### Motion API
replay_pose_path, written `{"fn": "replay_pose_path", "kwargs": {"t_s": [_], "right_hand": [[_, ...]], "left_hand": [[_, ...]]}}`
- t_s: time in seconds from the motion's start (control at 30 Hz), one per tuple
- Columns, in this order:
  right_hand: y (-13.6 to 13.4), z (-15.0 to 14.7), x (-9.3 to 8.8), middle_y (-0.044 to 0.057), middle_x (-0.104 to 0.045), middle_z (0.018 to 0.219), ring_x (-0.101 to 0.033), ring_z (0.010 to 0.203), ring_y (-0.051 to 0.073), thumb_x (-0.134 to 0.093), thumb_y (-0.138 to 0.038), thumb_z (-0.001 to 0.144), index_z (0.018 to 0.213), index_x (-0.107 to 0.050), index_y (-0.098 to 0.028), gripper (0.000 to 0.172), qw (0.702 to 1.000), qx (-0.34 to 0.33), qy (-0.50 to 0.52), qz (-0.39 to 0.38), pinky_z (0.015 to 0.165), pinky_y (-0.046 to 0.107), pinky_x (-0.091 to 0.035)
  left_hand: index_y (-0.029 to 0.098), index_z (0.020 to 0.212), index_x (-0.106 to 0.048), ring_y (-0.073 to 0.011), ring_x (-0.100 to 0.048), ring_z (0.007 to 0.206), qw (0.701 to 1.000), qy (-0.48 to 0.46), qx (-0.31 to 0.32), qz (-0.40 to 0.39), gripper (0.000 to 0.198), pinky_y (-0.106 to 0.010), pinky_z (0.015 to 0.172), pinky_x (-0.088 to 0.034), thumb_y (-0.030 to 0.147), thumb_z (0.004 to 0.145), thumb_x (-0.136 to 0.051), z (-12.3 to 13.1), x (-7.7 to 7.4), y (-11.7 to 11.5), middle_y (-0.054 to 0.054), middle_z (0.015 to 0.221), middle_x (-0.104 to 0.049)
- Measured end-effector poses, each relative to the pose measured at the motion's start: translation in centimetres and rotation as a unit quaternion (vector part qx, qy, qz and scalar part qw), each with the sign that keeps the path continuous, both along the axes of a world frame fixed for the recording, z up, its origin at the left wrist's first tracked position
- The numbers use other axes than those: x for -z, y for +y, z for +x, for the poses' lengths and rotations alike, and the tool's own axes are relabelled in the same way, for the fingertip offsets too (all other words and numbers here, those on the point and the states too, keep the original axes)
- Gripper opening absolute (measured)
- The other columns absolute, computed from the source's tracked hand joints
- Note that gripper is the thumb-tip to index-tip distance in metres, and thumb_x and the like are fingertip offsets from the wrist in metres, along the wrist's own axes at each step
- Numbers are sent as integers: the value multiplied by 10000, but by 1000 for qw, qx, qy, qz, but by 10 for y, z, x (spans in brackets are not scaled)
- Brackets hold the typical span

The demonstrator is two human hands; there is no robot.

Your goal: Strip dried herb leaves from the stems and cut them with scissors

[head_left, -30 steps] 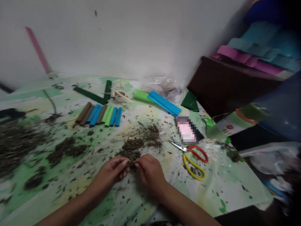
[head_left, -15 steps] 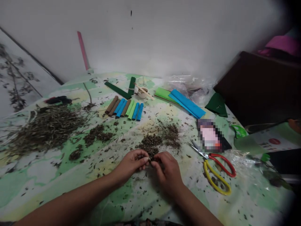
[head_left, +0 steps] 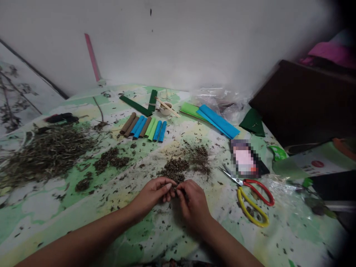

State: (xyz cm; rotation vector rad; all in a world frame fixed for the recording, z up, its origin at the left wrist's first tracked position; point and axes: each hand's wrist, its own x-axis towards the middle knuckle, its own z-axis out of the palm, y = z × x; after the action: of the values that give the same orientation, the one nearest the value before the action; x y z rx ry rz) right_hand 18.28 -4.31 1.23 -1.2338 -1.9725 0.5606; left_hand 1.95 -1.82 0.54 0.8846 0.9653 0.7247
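Observation:
My left hand and my right hand meet at the near side of a small pile of dried, crumbled leaves. Thumb and fingers of each hand are pinched together, fingertips almost touching. Whatever lies between them is dark and tiny; dried leaf bits seem likely, but I cannot make it out. A sparser patch of crumbs lies just beyond, to the right. Scissors with one red and one yellow handle rest open to the right of my right hand.
A heap of dried stems and leaves spreads at left, with smaller clumps beside it. Behind are a row of coloured paper rolls, a small cup with chopsticks across it, folded blue paper and a pixelated phone.
The view has shifted slightly, so the table's things sit a little further left. My hands stay pinched together by the pile, with only small finger movement.

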Motion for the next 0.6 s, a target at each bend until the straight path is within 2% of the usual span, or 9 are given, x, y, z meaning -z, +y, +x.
{"fn": "replay_pose_path", "kwargs": {"t_s": [0.17, 0.3, 0.43, 0.53, 0.6], "right_hand": [[0, -4, 0, 54, -571, 764, -500, 741, 179, -445, -167, 851, 816, -534, -176, 96, 999, -6, -30, -18, 657, 294, -396], [1, -3, -1, 42, -547, 721, -485, 709, 170, -419, -155, 864, 754, -512, -178, 146, 1000, 4, -20, -11, 638, 289, -382], [0, -4, -2, 45, -556, 774, -488, 756, 177, -465, -173, 855, 800, -516, -177, 75, 1000, -22, -16, -1, 669, 300, -395], [1, -3, -1, 60, -556, 842, -486, 818, 189, -463, -146, 850, 847, -529, -175, 72, 999, -29, -28, 8, 720, 320, -412], [2, 0, 0, 80, -546, 887, -481, 853, 201, -460, -144, 849, 884, -534, -164, 84, 999, -2, -42, 18, 746, 338, -420]], "left_hand": [[146, 916, -606, -79, -473, 508, 1000, -6, 18, 15, 250, -212, 523, -369, 353, 775, -601, -1, 6, 0, 27, 573, -559], [151, 892, -581, -79, -481, 469, 999, 24, 11, 25, 237, -195, 466, -340, 348, 765, -611, 0, 1, -1, 37, 542, -550], [155, 929, -554, -89, -494, 422, 998, 40, 9, 48, 291, -198, 424, -348, 404, 781, -582, 2, -3, -3, 43, 537, -544], [158, 1014, -563, -118, -556, 493, 985, 93, 29, 142, 299, -238, 489, -442, 393, 860, -462, -1, -5, -5, 8, 613, -593], [182, 1090, -573, -168, -633, 719, 942, 178, 58, 278, 297, -305, 672, -507, 338, 889, -419, -5, -9, -6, -54, 807, -670]]}}
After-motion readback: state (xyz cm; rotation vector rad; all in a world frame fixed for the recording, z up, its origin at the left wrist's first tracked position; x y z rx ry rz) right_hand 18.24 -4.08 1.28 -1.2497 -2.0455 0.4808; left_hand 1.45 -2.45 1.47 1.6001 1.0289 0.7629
